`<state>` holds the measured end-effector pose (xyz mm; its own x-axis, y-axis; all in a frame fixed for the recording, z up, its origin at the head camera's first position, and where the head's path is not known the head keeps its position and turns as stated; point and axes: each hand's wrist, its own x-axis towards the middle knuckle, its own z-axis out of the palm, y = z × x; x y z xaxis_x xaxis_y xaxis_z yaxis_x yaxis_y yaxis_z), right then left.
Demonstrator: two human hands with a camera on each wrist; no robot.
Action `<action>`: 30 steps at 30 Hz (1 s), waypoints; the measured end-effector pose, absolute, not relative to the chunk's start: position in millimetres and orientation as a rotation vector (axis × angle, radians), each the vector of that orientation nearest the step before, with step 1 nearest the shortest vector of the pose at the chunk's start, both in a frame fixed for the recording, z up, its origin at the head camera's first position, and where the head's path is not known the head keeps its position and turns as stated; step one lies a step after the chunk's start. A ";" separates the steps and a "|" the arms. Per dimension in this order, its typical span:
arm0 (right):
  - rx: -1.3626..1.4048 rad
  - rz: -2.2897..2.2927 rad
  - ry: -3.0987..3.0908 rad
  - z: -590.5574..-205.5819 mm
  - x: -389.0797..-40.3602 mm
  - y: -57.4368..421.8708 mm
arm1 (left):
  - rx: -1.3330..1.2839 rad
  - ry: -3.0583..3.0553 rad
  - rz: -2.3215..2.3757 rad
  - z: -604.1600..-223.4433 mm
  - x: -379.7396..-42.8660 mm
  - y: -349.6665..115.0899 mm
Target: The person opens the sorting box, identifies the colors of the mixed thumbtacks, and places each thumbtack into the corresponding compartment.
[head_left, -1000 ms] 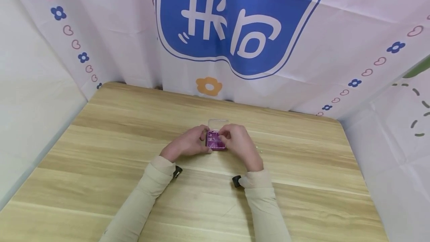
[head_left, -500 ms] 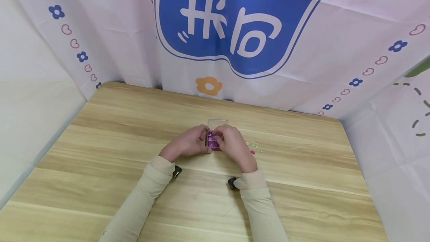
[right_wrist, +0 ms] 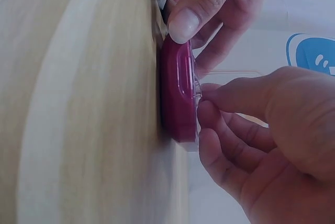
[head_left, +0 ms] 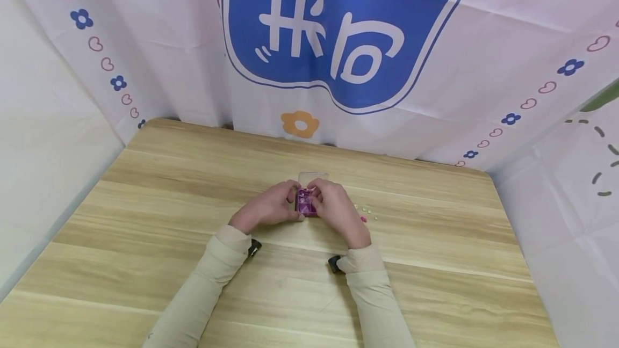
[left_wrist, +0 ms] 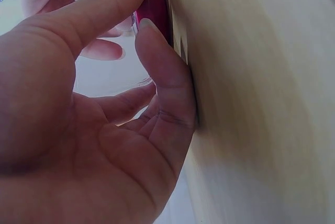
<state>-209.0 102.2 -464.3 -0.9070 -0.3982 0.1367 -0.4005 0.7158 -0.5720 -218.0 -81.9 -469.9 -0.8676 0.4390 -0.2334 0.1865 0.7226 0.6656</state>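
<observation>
A small purple pill box (head_left: 306,205) with divided compartments lies on the table, its clear lid (head_left: 313,178) raised at the far side. My left hand (head_left: 271,204) holds the box at its left side, thumb on the near edge and fingers at the far corner. In the right wrist view the left thumb presses the end of the magenta box wall (right_wrist: 175,88). Over the compartments, my right hand (head_left: 336,211) has its thumb and index fingertips close together at the box's top. Whatever may be between those fingertips is hidden.
Several tiny pale green pieces (head_left: 366,209) and a pink piece (head_left: 364,219) lie on the wooden table (head_left: 435,240) just right of the right hand. A white printed curtain (head_left: 193,79) hangs behind the table's back edge.
My right hand has moved slightly left and farther over the box, uncovering more small pieces on the table. The left hand and box stay in place.
</observation>
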 end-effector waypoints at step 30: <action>0.350 1.029 -2.968 -445.7 -210.7 177.7 | 0.459 2.550 0.933 -470.9 -216.8 -81.3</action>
